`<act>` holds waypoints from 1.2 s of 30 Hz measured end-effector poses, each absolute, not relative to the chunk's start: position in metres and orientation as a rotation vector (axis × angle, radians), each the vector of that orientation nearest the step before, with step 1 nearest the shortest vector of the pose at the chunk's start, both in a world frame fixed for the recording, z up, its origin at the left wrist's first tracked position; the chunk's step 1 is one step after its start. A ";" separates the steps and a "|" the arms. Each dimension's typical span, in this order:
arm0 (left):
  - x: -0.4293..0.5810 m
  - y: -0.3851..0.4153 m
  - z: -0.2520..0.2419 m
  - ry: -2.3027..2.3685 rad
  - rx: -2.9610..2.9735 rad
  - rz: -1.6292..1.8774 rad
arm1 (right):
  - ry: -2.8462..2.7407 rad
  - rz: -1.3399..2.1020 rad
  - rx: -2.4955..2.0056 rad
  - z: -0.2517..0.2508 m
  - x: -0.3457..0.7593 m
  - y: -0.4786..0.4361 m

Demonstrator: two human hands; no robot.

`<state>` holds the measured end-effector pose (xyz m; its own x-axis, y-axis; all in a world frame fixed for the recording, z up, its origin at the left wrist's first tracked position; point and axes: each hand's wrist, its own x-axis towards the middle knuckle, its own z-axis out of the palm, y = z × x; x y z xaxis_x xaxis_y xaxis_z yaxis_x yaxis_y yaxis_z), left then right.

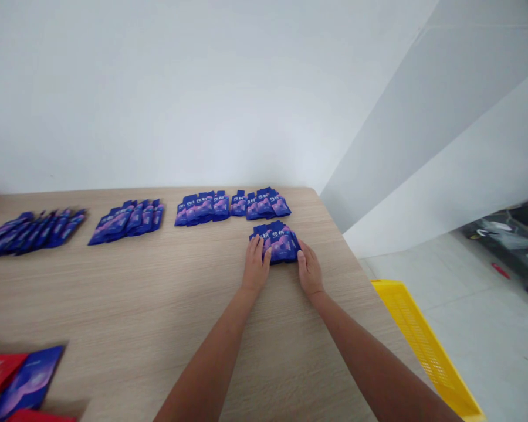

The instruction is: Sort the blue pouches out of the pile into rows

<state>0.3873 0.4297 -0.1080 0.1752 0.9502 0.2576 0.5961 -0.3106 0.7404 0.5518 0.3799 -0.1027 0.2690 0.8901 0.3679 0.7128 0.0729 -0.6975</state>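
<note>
A small pile of blue and purple printed pouches [280, 243] lies on the wooden table, with overlapping packs fanned out along its back. My left hand [257, 262] grips the pile's left side, fingers over the top and thumb at the front. On the opposite side my right hand [309, 268] presses its fingers and thumb against the right edge. Just behind the pile lies a row of similar blue pouches [264, 203]. The undersides of the held packs are hidden.
More blue pouch groups run leftward along the wall: one group [202, 207], another [127, 220] and a blurred one [33, 231]. Red and blue larger bags [29, 375] lie at the near left. A yellow plastic crate [426, 340] stands beyond the table's right edge.
</note>
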 end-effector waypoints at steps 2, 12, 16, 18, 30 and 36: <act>0.387 0.429 -0.107 1.454 1.974 0.976 | -1.462 0.253 -1.694 -0.104 0.552 0.380; 0.387 0.430 -0.110 1.456 1.928 1.030 | -1.402 0.221 -1.721 -0.112 0.553 0.381; 0.387 0.429 -0.108 1.453 1.882 1.079 | -1.364 0.221 -1.728 -0.114 0.553 0.381; 0.385 0.427 -0.108 1.473 1.823 1.111 | -1.338 0.224 -1.729 -0.115 0.553 0.381; 0.343 0.503 -0.083 1.822 2.027 0.945 | -1.263 0.239 -1.707 -0.123 0.553 0.383; 0.351 0.552 -0.050 1.930 2.455 0.296 | -1.275 0.267 -1.706 -0.122 0.552 0.383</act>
